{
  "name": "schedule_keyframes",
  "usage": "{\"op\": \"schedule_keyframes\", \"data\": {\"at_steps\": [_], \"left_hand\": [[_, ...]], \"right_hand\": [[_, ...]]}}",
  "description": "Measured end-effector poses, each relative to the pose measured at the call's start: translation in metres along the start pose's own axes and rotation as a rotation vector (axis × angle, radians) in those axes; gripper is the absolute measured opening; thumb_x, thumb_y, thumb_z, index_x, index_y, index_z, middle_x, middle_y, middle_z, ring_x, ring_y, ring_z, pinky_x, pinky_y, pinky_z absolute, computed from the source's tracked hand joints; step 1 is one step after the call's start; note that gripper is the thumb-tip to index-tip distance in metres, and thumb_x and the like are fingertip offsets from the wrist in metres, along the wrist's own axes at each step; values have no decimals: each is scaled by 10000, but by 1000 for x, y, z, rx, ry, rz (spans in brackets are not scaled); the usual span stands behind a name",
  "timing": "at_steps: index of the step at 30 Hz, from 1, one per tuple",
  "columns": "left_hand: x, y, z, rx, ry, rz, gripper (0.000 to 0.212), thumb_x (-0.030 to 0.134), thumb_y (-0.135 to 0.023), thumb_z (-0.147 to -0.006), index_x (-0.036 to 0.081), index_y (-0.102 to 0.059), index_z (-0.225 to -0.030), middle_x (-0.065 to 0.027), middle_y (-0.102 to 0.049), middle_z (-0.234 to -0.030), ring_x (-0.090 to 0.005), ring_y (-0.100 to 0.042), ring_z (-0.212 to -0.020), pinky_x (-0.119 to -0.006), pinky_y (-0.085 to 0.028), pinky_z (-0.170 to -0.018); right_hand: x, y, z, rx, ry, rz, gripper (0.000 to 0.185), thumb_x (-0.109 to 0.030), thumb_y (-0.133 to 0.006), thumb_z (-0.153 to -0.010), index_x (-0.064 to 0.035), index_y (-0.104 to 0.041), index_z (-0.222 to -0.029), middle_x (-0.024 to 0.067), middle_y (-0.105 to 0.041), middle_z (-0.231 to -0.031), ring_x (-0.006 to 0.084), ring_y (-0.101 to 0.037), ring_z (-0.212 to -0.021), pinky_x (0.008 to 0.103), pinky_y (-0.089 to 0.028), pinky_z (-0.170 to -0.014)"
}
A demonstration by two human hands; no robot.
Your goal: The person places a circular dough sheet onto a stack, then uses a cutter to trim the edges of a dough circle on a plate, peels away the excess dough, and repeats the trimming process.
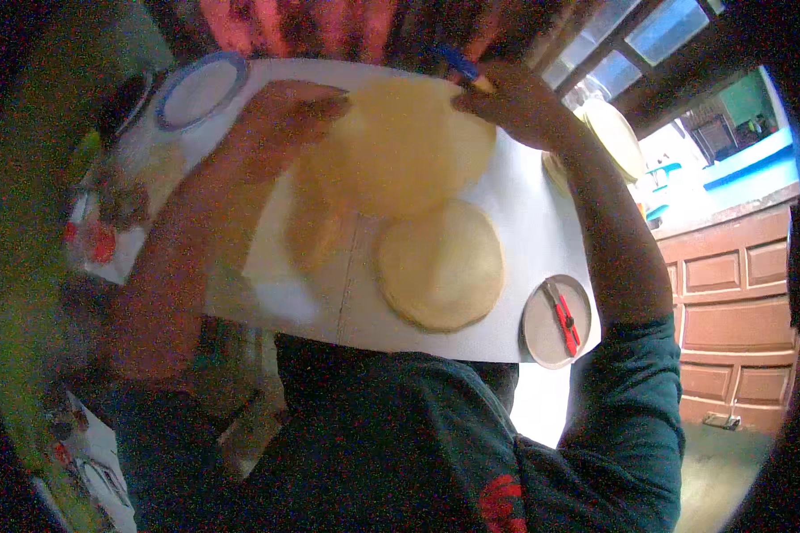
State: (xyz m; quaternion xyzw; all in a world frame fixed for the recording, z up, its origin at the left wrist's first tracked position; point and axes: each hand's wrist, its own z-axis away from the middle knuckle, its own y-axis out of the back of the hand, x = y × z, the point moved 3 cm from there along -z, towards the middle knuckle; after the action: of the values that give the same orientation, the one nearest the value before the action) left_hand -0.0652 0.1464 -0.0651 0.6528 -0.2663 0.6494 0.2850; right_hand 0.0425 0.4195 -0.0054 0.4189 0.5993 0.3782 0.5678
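My left hand (300, 110) grips the left edge of a round, flat, tan sheet (400, 146), perhaps dough or flatbread. The sheet is blurred and appears raised above the white tabletop (533, 220), with a shadow to its lower left. At its upper right edge, the fingers of my right hand (517, 106) meet the sheet. A slender blue object (463, 64) shows by those fingers; whether it is held is unclear. Nearer my body, a second round tan disc (441, 266) lies flat on the tabletop.
A small round plate (537, 333) at the near right corner bears a red-handled tool (565, 321) with a grey blade. A blue-rimmed plate (167, 120) is at far left. Red-and-white items (100, 240) are blurred beyond my left forearm. A brown panelled door (733, 326) stands at right.
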Motion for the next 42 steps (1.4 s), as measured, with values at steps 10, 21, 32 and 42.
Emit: {"op": "schedule_keyframes", "data": {"at_steps": [10, 21, 32, 42], "left_hand": [[-93, -125, 67, -212, -380, -651, 325, 172, -645, -969, 82, -693, -1278, -183, -708, -1235, -391, -661, -1174, -472, -536, -1031], [-196, -145, 138, -318, -676, -1006, 340, 163, -624, -937, 78, -673, -1263, -141, -683, -1299, -360, -625, -1264, -474, -525, -1058], [-204, -143, 142, -270, -696, -1080, 316, 192, -731, -893, 95, -713, -1194, -101, -715, -1218, -347, -655, -1190, -475, -548, -991], [-208, -142, 158, -241, -694, -1083, 303, 231, -764, -866, 110, -734, -1141, -115, -697, -1210, -346, -625, -1203, -564, -464, -1062]], "right_hand": [[54, -66, 175, 6, 105, 35, 174, -189, -684, -910, -112, -726, -1060, 135, -723, -937, 359, -698, -897, 460, -561, -798], [47, -167, 261, 76, 227, 50, 247, -165, -686, -855, -142, -701, -1100, 48, -704, -959, 264, -671, -886, 426, -509, -796], [44, -175, 262, -86, 235, 55, 227, -177, -691, -852, -142, -709, -1075, 59, -699, -997, 300, -675, -910, 429, -512, -818], [23, -124, 185, 305, 123, 5, 286, -144, -719, -884, -90, -705, -1164, 154, -683, -1105, 371, -681, -995, 476, -571, -875]]}}
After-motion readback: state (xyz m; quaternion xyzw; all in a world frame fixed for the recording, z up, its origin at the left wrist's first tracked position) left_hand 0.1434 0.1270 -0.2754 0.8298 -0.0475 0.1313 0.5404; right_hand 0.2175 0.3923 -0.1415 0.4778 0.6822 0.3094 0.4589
